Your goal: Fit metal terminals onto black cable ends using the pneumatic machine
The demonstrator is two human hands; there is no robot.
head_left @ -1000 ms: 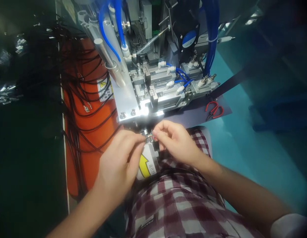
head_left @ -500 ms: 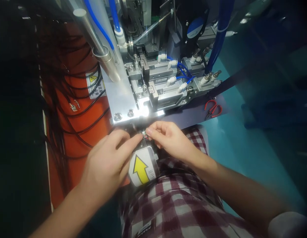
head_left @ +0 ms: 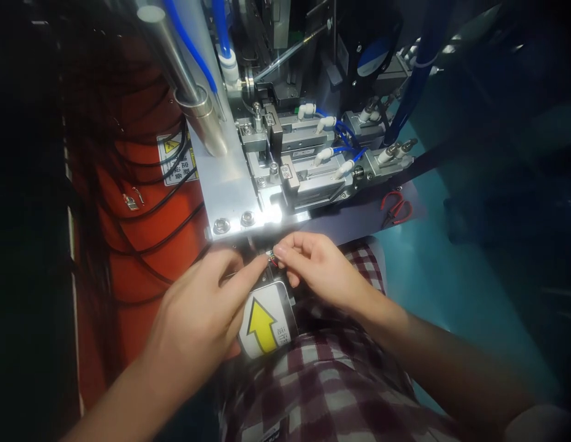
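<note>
A tiny part with a bit of red (head_left: 273,260) sits at the fingertips, below the front edge of the metal plate (head_left: 230,190). My right hand (head_left: 313,264) pinches it between thumb and fingers from the right. From the left, my left hand (head_left: 207,301) reaches in, its thumb tip touching or very near the same part; its other fingers are bent and partly hidden, so its hold is unclear. Just below the fingertips is a white label with a yellow arrow (head_left: 261,325).
Behind the plate stand metal cylinders (head_left: 308,184) with white fittings and blue tubes. Black cables (head_left: 151,245) lie over the orange surface (head_left: 142,230) at left. Red-handled pliers (head_left: 396,209) lie at right. A thick metal post (head_left: 198,116) rises from the plate.
The whole view has shifted slightly, so the machine appears a little lower and to the right. Both hands keep nearly the same pose at the small part.
</note>
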